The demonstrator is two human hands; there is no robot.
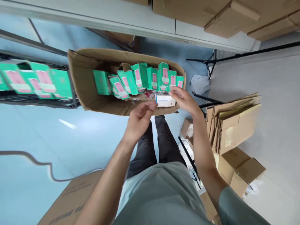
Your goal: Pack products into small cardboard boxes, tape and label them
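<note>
A small white box [165,101] is between my two hands, over the near right part of a long open carton [103,105]. My left hand [142,117] is closed, its fingertips at the box's left end. At the right end, my right hand [184,98] has its fingers bent round the corner, partly hiding it. Several green boxes with pink pictures [125,82] stand in a row along the carton's far side, some tilted. Small clear and red packets [150,94] lie beside them, too blurred to name.
To the left, a dark crate [74,101] holds more green boxes [42,78]. Flattened cardboard [239,122] leans at the right, above a closed carton [243,165]. A white shelf edge [140,23] crosses the far side. A cable [30,158] runs over the blue floor.
</note>
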